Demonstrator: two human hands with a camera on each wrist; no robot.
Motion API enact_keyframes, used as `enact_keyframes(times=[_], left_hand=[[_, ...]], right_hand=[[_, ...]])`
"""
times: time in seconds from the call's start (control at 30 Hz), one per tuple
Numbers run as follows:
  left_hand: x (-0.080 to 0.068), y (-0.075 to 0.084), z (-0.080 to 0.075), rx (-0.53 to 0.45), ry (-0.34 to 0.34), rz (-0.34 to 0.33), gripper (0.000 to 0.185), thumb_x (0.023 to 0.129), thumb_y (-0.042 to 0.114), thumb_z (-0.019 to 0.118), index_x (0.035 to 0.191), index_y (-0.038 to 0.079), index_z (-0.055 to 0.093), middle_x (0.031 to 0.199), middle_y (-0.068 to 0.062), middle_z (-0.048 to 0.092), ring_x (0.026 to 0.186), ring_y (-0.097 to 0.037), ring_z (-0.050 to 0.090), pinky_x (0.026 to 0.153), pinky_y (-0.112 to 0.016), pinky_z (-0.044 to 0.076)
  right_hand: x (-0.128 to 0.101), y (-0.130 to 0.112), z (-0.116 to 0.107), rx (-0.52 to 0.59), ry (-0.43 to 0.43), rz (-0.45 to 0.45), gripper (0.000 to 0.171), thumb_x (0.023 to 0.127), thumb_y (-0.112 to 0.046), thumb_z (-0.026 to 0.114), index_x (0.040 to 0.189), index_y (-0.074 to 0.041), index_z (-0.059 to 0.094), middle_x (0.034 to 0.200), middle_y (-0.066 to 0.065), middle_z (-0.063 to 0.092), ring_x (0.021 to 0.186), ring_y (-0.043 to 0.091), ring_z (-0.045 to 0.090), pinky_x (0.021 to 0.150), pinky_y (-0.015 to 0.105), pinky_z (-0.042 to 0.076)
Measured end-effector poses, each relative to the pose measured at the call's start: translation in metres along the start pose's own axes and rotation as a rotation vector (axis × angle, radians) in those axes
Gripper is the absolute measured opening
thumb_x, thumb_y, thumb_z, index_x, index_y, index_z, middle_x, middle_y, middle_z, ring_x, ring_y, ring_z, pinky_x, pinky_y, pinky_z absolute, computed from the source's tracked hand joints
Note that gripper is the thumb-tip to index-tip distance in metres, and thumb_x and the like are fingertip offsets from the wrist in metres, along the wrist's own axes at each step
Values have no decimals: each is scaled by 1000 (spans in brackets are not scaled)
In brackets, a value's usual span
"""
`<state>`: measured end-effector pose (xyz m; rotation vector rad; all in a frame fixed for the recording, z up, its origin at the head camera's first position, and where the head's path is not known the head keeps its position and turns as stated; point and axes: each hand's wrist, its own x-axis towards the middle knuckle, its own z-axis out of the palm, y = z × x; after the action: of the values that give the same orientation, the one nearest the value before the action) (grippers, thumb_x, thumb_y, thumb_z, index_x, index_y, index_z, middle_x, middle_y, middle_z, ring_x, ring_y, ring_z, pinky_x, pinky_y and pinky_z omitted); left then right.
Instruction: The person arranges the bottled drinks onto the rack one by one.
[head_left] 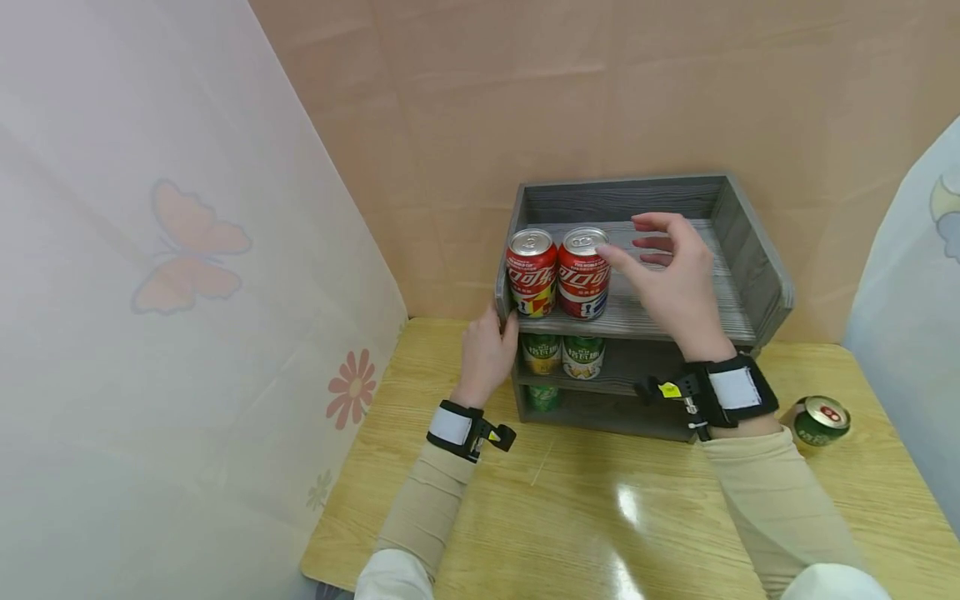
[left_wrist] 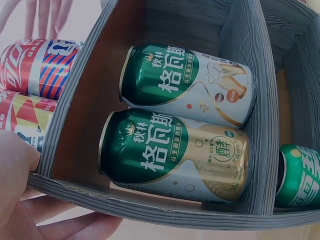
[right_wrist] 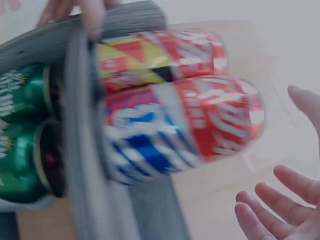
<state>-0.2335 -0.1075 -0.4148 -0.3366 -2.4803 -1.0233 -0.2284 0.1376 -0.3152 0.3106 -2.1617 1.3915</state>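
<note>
My left hand grips the left side of a grey wooden shelf, thumb at its front edge and fingers behind the side panel. On the top tier, at the left, one red cola can stands beside another red cola can. Just right of that second can, my right hand hovers with thumb and fingers spread and nothing between them. In the right wrist view a gap shows between the fingers and the cans.
On the middle tier stand a green-and-gold can and a green-and-white can. One bright green can is on the bottom tier at the left. A dark green can stands on the wooden table, right of the shelf.
</note>
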Motion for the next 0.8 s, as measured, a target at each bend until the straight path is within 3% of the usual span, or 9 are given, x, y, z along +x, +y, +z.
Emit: enact_keyframes(times=[0.2, 0.5, 0.8], left_hand=[[-1, 0, 0, -17, -5, 0, 20, 106, 20, 53, 112, 2, 59, 73, -6, 58, 58, -18, 53, 48, -31, 36], [-1, 2, -2, -35, -5, 9, 20, 106, 18, 53, 112, 1, 59, 72, -6, 58, 56, -18, 52, 47, -30, 36], [-1, 1, -1, -30, -9, 9, 19, 106, 18, 53, 110, 1, 59, 72, -5, 56, 57, -18, 52, 47, -31, 36]], right_hand=[[-2, -16, -29, 21, 95, -35, 48, 90, -23, 80, 132, -7, 62, 128, 5, 62, 111, 18, 62, 92, 23, 48], [-5, -34, -68, 60, 248, -39, 40, 90, -18, 78, 128, -11, 67, 121, 1, 65, 104, 15, 62, 90, 23, 47], [-9, -36, -101, -37, 368, 19, 37, 92, -19, 76, 128, -14, 69, 119, -7, 65, 104, 11, 62, 94, 21, 45]])
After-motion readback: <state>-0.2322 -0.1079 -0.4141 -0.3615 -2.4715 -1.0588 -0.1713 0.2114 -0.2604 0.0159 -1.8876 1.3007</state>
